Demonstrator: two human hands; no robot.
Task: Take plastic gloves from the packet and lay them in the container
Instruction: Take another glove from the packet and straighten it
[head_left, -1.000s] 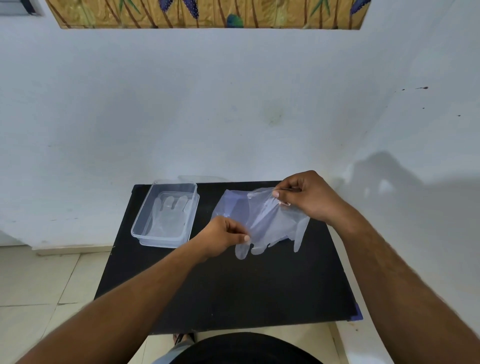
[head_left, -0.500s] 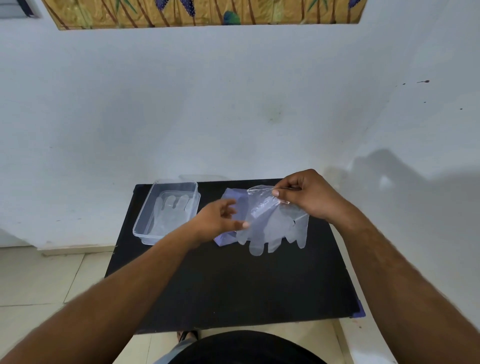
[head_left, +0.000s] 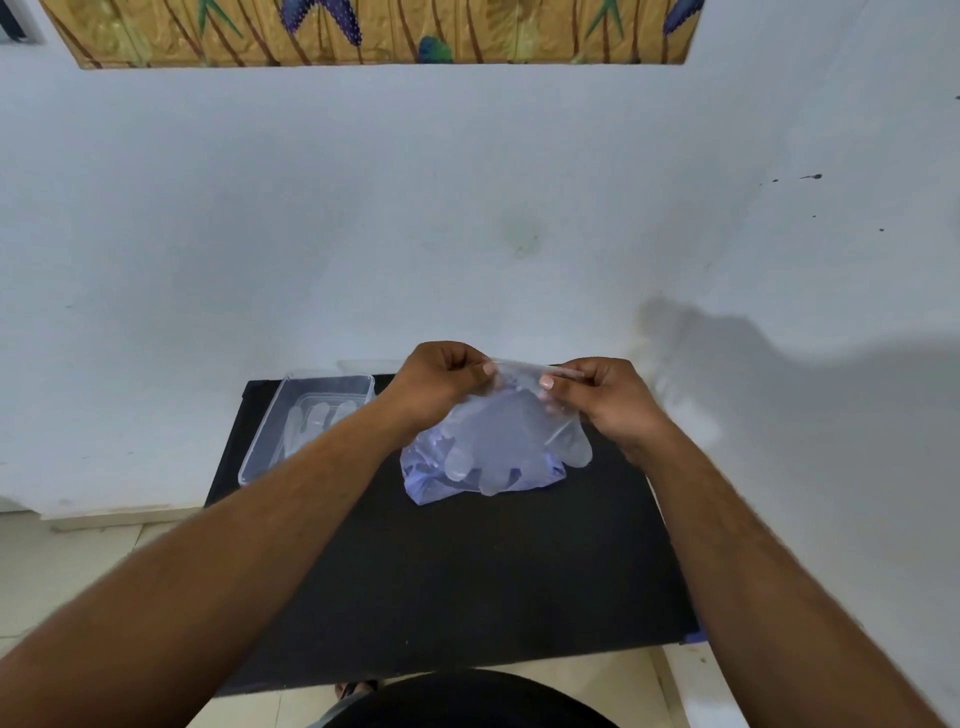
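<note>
At frame centre both hands, left hand (head_left: 441, 384) and right hand (head_left: 605, 400), pinch the cuff of a glove (head_left: 511, 441) hanging fingers-down above the packet (head_left: 431, 483); the container (head_left: 260, 452) lies left, nearer the left hand.

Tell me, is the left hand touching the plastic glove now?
Touching. The head view shows the left hand pinching the top edge of the plastic glove between thumb and fingers, opposite the right hand.
</note>
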